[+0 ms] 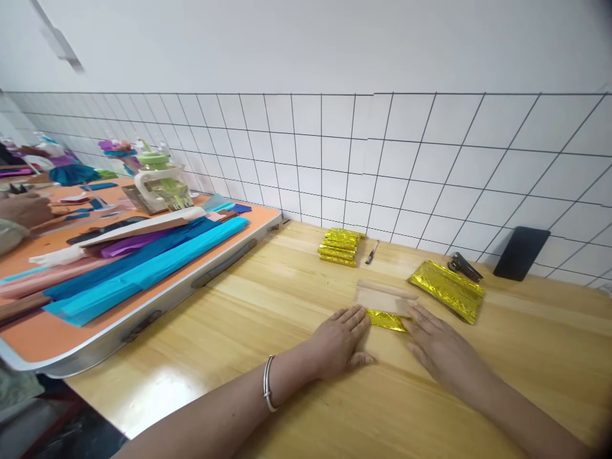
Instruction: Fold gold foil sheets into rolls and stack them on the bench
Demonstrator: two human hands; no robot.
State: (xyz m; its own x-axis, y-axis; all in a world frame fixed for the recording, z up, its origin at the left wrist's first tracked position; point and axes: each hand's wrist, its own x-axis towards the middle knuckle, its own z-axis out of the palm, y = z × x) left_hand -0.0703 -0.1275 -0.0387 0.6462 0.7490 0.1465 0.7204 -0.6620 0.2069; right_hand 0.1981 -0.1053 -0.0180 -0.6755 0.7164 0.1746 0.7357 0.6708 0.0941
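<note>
A sheet of gold foil paper lies on the wooden table in front of me, its pale inner side (382,299) showing at the far part and a folded gold strip (386,320) along the near edge. My left hand (340,340) rests on the left end of that strip, fingers stretched out, thumb apart on the wood. At the opposite end, my right hand (442,349) presses with extended fingers, slightly blurred. Behind lies a bundle of folded gold foil strips (339,247). To the right is a stack of flat gold foil sheets (447,290).
A small cutter-like tool (371,252) and a black stapler (465,266) lie near the tiled wall. A black phone-like slab (521,254) leans there. On the left, an orange-topped table (29,341) bears blue rolled paper (157,274) and a green-lidded bottle (165,178). Another person's hand (26,207) shows there.
</note>
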